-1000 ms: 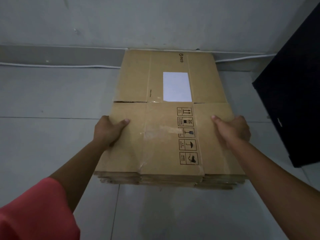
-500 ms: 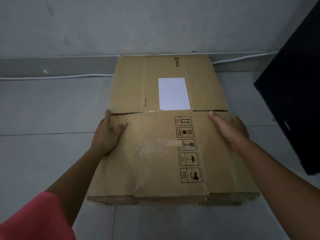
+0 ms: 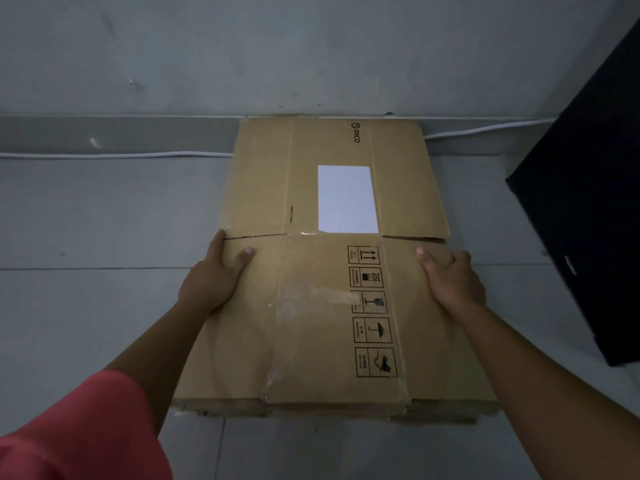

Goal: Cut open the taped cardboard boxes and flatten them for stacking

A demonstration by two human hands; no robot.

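Dim grey tiled floor (image 3: 104,220) meets a plain grey wall (image 3: 242,46), with a white cable (image 3: 104,155) along its foot. Black furniture (image 3: 588,202) stands right of the right grip (image 3: 453,282).

matt brown corrugated cardboard box (image 3: 322,306), glossy clear tape (image 3: 304,296) scuffed mid-panel, smooth white paper label (image 3: 347,199) at 12 o'clock, smooth grey floor tiles (image 3: 86,306)

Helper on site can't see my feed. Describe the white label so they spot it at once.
Against the grey wall a stack of flattened cardboard boxes lies on the floor. On the top box, in the half nearer the wall, sits the white label. It is the only blank white patch; the symbols nearer the person are black outlines.
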